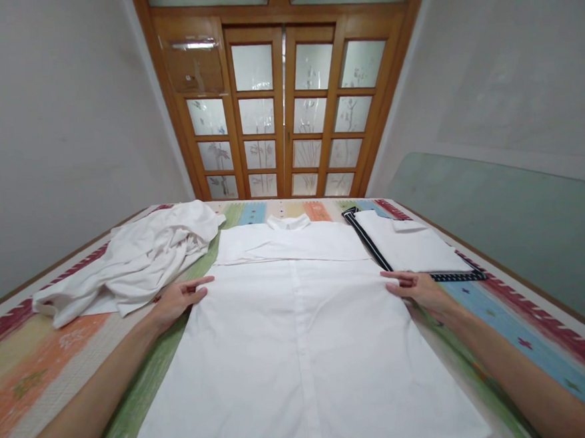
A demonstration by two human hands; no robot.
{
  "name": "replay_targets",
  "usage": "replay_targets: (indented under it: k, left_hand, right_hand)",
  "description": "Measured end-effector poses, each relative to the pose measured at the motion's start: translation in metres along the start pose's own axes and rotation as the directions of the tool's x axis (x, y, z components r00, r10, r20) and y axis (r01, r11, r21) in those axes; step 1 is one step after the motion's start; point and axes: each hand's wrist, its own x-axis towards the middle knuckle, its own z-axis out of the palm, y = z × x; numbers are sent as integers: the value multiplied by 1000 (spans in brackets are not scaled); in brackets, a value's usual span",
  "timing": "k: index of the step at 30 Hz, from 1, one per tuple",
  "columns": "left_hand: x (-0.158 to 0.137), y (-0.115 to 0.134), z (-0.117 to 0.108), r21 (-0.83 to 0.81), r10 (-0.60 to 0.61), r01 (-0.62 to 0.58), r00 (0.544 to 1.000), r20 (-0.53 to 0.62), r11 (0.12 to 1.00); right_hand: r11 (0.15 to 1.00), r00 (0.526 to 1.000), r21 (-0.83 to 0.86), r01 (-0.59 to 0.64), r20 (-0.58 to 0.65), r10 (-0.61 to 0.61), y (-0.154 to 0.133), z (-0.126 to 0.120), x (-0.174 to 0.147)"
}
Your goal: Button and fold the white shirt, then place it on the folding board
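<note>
A white button-placket shirt (261,341) lies spread in front of me, its standing collar at the far end. A straight crosswise fold or edge runs below the collar part. At the shirt's left edge my left hand (180,300) is closed, pinching the cloth between thumb and fingers. Level with it, my right hand (417,289) pinches the opposite edge. The cloth between my hands lies nearly flat, with faint creases. The near hem widens toward me.
A crumpled white garment (155,255) lies to the left. On the right rest folded white clothes (407,244) over a black patterned piece (369,240). A striped multicoloured cloth (47,369) covers the surface. Beyond it stand wooden glass-paned doors (287,106), with walls on both sides.
</note>
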Motion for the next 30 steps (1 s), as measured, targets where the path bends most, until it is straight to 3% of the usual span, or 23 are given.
replay_targets:
  k: [3,6,10,14,18,21,26,30]
  left_hand:
    - [1,1,-5,274,103,-95,995,-16,957]
    - [1,3,-9,508,203,-214,976,77,834]
    - [0,4,-6,567,279,-319,947,159,760]
    - [2,2,-2,588,355,-359,926,127,725]
    - [6,0,0,571,438,-398,896,74,718]
    - [6,0,1,525,403,-391,910,97,756]
    - [4,1,2,568,360,-305,933,16,764]
    - [4,0,0,600,354,-280,935,-6,749]
  right_hand:
    - [977,995,-200,80,-40,-90,-5,0,-2]
    - [896,973,-410,170,-75,-218,-10,0,-2]
    - [807,914,-513,294,-97,-394,-12,3,2]
    - [735,844,-534,418,-70,-531,-11,4,6]
    - [759,863,-454,467,45,-503,-12,5,4]
    - [777,885,-445,446,90,-457,-13,6,2]
    - [710,904,-600,368,51,-425,-15,7,1]
    - [694,896,-623,362,26,-443,-17,8,0]
